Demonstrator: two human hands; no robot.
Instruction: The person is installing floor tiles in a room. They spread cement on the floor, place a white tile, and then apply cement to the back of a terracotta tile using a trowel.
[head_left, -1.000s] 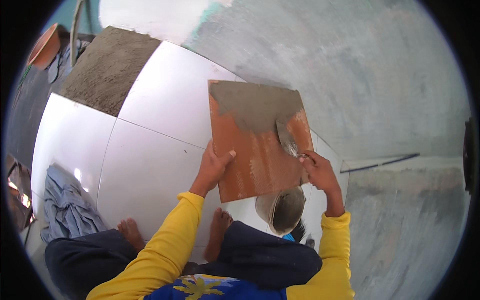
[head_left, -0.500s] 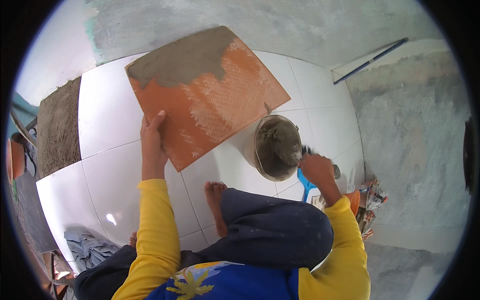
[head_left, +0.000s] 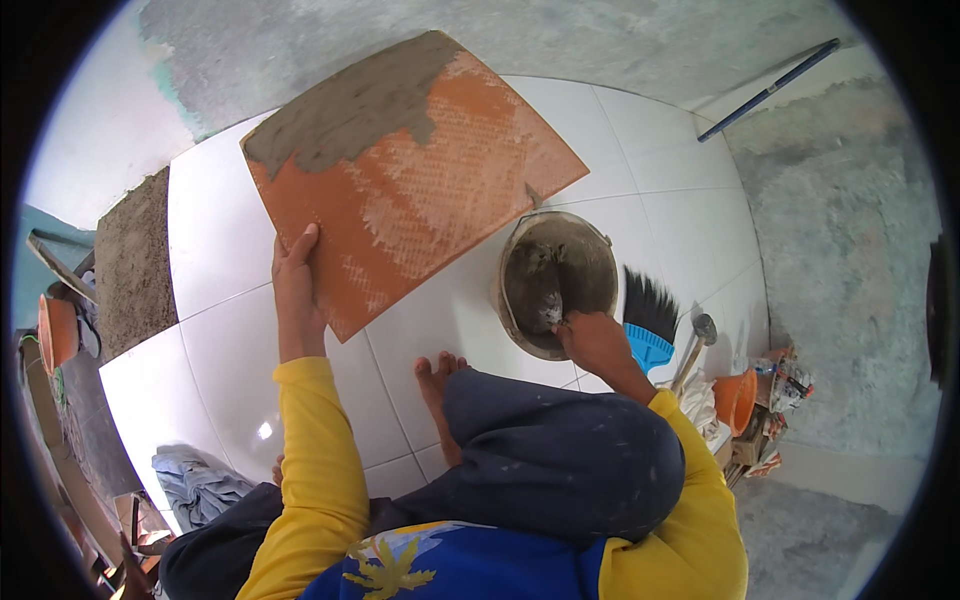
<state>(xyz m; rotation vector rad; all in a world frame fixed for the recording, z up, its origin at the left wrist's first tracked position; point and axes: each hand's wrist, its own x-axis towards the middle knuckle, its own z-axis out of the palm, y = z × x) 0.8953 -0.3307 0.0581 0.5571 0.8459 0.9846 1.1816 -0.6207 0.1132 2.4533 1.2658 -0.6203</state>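
My left hand grips the near left corner of a large tile, its orange ribbed back turned up toward me. Grey mortar coats the tile's far left part, and a small dab sticks to its right edge. Right of the tile stands a mortar-smeared bucket. My right hand is closed at the bucket's near right rim, holding a trowel whose blade reaches down inside. Most of the trowel's handle is hidden in my fist.
White tiles cover the floor, with a bare mortar bed at the left. A blue brush, a mallet and an orange bucket are on the right. Grey cloth lies lower left; a blue pole rests by the far wall.
My right hand has moved left over the bucket, bringing the trowel toward its middle. The brush and mallet now show more fully. My left hand still holds the tile.
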